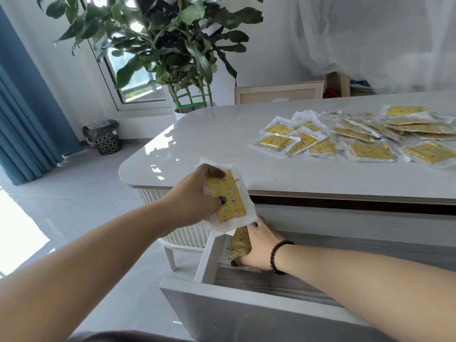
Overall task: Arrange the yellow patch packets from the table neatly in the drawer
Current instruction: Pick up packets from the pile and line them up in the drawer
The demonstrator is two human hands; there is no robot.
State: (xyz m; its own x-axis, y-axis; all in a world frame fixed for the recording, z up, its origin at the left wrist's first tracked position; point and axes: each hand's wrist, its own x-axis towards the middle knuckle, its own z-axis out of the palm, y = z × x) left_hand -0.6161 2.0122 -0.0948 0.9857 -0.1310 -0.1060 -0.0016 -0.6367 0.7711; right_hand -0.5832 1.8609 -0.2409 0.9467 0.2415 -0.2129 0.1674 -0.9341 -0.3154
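Note:
My left hand (197,196) grips a small stack of yellow patch packets (230,201) in clear wrappers, held above the left corner of the open drawer (206,257). My right hand (259,245), with a dark bead bracelet on the wrist, reaches into the drawer and holds a yellow packet (238,243) standing against the drawer's left wall. Several more yellow packets (357,137) lie scattered on the right part of the white table (209,139).
The drawer front panel (234,309) juts toward me below my right arm. A large potted plant (172,53) stands behind the table's far left corner. A small patterned bin (106,140) sits on the floor by the blue curtain (27,114).

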